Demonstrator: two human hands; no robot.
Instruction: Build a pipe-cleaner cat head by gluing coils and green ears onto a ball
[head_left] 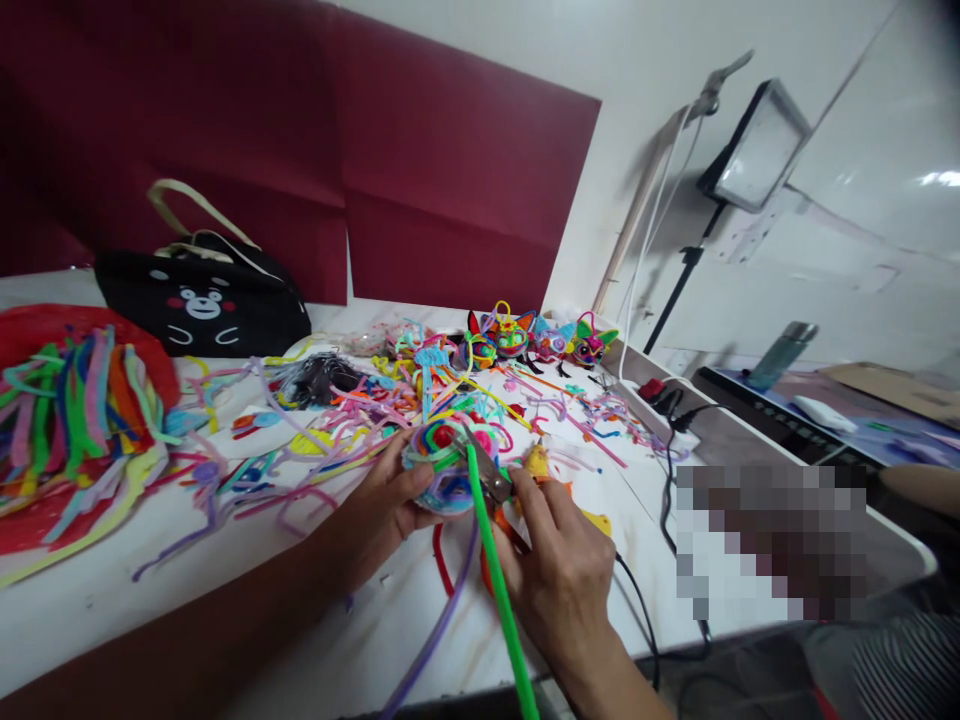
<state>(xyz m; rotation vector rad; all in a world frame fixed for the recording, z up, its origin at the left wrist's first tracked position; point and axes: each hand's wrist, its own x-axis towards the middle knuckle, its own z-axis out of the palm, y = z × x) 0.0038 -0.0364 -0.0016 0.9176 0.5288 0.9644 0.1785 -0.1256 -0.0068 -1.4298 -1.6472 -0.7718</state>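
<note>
The white desk [150,600] is strewn with fuzzy pipe-cleaner offcuts in many colours. Two maroon boards [450,180] stand against the wall behind it. At your far left, a loose pile of long stems [75,420] lies on red plastic, and a black bag with a bear face [202,300] sits behind that pile. A row of small finished figures [540,335] stands near the back edge.

Your left grip [375,510] is curled closed around a round coiled piece [446,465], holding it just above the middle of the desk. Its thumb lies across the near side. The piece is a soft, flat disc of wound stems in blue, green, pink and red.

Your right grip [562,570] is closed around scissors [491,475]. The grey blades touch a long bright green stem [499,590] right where it leaves the disc. That stem runs straight down towards you, past the desk's edge.
</note>
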